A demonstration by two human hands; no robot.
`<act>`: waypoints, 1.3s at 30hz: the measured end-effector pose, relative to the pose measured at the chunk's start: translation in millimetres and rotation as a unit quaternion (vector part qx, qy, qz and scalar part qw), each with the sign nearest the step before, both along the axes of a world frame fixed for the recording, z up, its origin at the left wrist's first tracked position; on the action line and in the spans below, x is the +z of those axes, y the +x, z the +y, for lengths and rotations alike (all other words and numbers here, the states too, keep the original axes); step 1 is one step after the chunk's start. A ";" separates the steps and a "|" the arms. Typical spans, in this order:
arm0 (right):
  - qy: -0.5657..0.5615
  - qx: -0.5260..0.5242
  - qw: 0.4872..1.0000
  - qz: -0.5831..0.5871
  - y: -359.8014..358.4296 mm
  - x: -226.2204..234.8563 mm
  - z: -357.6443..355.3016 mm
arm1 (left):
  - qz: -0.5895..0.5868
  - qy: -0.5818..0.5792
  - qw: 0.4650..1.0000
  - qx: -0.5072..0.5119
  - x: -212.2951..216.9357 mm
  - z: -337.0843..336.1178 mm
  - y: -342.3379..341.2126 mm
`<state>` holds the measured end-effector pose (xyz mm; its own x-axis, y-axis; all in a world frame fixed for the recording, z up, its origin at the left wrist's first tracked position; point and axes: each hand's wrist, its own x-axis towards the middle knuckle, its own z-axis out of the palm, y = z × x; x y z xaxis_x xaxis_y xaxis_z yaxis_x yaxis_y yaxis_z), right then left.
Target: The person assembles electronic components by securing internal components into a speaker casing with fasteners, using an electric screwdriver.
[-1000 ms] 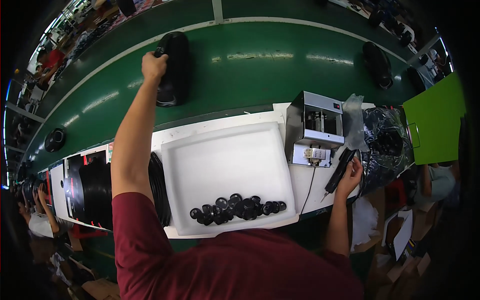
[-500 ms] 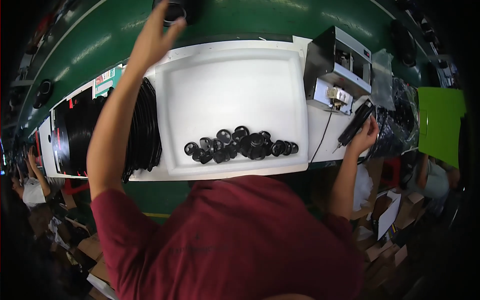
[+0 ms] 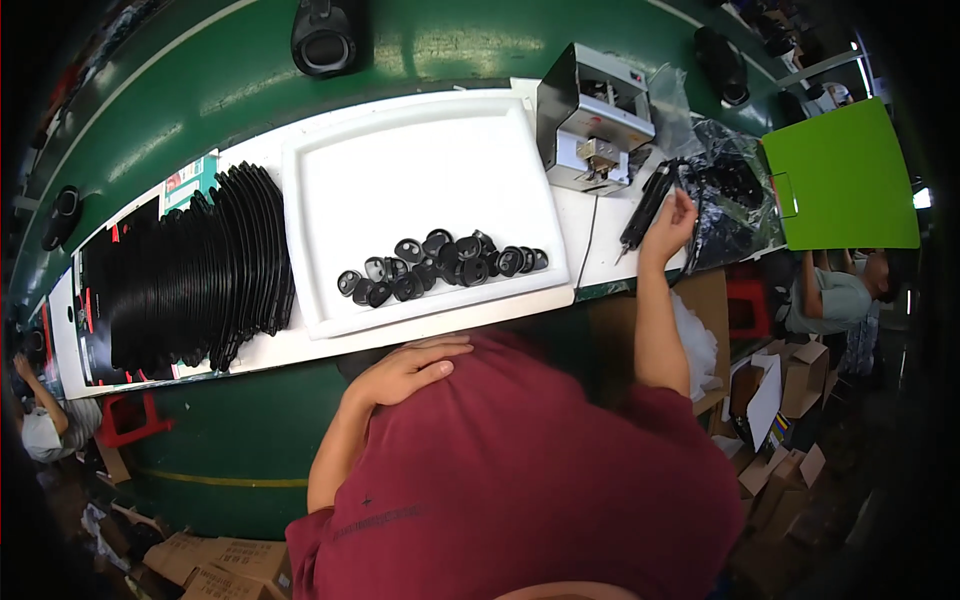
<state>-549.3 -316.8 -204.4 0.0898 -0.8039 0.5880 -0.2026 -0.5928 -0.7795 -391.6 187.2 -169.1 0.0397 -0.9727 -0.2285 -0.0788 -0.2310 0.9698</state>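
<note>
My left hand (image 3: 415,368) rests flat against the front of my dark red shirt, fingers stretched out, holding nothing. At the right, my right hand (image 3: 668,228) is closed beside a black electric screwdriver (image 3: 648,207), whose thin bit points toward me. Its fingers are curled together; what they hold, if anything, I cannot make out. Just beyond is a black and silver box-shaped machine (image 3: 597,120). In front of me a white foam tray (image 3: 305,262) bears several small black round plastic parts (image 3: 437,240), heaped along its near side.
Left of the tray stands a long row of black curved pieces (image 3: 190,275). Clear plastic bags with black contents (image 3: 728,180) and a green panel (image 3: 845,185) are at the right. Black speaker-like units (image 3: 324,45) sit on the green surface beyond. Cardboard boxes (image 3: 225,570) lie below.
My left hand has come back from the black unit on the green surface to my shirt. My right hand stays by the screwdriver. The whole view has shifted and tilted.
</note>
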 end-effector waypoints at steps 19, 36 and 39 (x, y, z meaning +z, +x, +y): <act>-0.064 -0.093 0.914 0.390 -53.1 103.6 -155.6 | 0.119 0.021 0.986 0.112 -61.2 41.1 1.4; 0.078 -0.030 0.799 0.596 -63.1 78.7 -275.6 | 0.164 0.147 0.908 0.356 -222.5 88.9 34.5; 0.027 -0.009 0.810 0.586 -59.1 79.1 -283.4 | 0.163 0.204 0.884 0.388 -213.6 30.0 90.8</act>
<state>-608.4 -600.2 -125.3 0.5493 -0.8325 0.0722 -0.8298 -0.5536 -0.0710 -300.8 217.2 -382.7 0.5263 -0.5150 -0.6766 0.5261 -0.4278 0.7350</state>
